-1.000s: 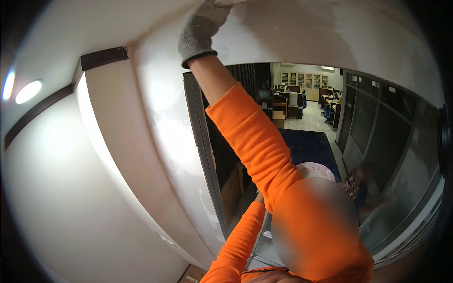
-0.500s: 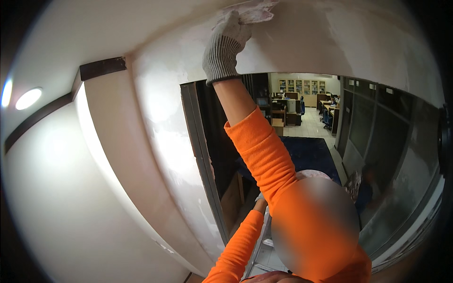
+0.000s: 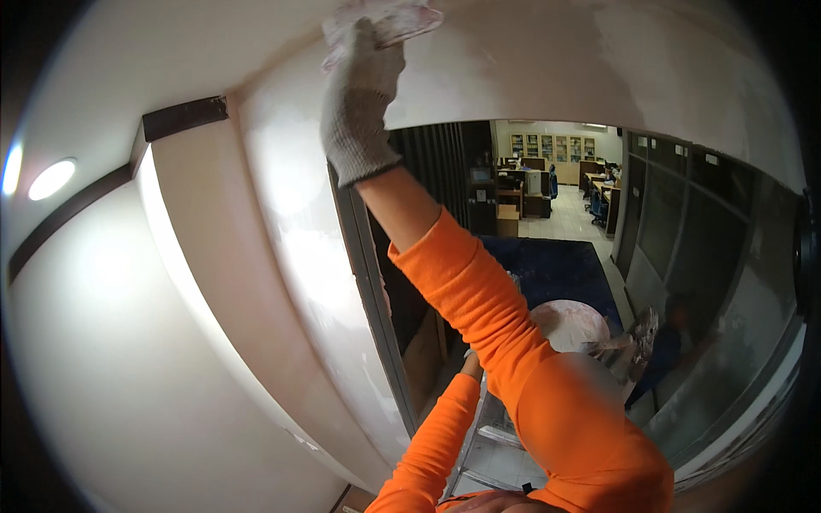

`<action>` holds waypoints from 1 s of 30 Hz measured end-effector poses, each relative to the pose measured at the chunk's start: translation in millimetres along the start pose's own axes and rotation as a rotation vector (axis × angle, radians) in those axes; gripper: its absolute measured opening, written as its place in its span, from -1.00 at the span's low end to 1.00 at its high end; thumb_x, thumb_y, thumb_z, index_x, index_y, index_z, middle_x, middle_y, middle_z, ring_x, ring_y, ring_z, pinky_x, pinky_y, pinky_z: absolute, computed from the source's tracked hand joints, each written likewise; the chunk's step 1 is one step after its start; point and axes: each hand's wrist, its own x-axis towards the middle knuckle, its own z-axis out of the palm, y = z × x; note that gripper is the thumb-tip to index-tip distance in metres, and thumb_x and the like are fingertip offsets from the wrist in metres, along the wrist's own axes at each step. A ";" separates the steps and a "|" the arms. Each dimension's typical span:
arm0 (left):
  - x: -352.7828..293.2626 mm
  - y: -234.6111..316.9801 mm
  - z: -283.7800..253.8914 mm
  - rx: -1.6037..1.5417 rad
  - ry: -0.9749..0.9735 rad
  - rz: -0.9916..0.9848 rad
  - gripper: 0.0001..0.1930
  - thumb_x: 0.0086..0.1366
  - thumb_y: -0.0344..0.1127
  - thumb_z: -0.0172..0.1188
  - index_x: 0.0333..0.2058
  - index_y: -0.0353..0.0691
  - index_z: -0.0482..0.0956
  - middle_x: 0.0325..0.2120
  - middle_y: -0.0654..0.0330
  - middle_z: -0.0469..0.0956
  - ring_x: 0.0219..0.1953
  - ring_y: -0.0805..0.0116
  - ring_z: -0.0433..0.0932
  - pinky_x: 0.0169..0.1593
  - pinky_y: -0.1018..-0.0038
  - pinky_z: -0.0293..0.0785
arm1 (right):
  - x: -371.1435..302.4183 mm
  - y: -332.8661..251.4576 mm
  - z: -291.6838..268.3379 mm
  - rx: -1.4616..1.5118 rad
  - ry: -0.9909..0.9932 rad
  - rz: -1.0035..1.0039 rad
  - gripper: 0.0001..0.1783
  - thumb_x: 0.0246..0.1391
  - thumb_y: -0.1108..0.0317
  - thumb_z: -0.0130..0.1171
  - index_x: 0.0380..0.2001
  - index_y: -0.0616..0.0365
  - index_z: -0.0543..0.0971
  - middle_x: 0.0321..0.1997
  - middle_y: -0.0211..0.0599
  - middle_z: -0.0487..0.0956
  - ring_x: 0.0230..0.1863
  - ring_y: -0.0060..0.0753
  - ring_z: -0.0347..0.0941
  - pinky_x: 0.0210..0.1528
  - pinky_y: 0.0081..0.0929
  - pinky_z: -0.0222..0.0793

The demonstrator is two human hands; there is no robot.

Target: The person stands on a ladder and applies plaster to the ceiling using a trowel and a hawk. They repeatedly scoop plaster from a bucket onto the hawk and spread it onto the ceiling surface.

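Note:
My right hand (image 3: 363,115), in a grey-white knit glove, reaches high to the top of the wall. It is closed on a putty knife (image 3: 410,23) whose blade is smeared with whitish-pink putty. The blade lies close to the edge where the wall (image 3: 513,77) meets the ceiling. Low down, my left hand (image 3: 469,353) also wears a glove and is near the metal ladder (image 3: 500,436); my right sleeve partly covers it and its fingers are hidden. Beyond my right arm, a round putty-smeared container (image 3: 564,318) stands beside a putty-coated tool (image 3: 643,335).
A dark metal frame (image 3: 363,265) edges the opening below the wall. Behind it lies a dark blue surface (image 3: 556,265), then an office with desks and shelves. Glass panels (image 3: 710,231) line the right, with a dim person's figure (image 3: 671,350) there.
My right hand has moved left along the top of the wall with the putty knife. The round container shows more now. My left hand stays low in about the same place.

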 end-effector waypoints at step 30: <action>8.3 14.5 2.6 0.023 -0.003 0.001 -0.41 0.37 -0.41 0.18 0.35 -0.25 0.30 0.21 0.13 0.50 0.26 0.30 0.45 0.32 0.39 0.34 | 58.5 -13.2 15.8 -0.343 0.310 -0.249 -0.44 0.41 0.24 -0.06 0.33 0.36 0.21 0.25 0.16 0.42 0.13 0.01 0.49 0.19 -0.04 0.41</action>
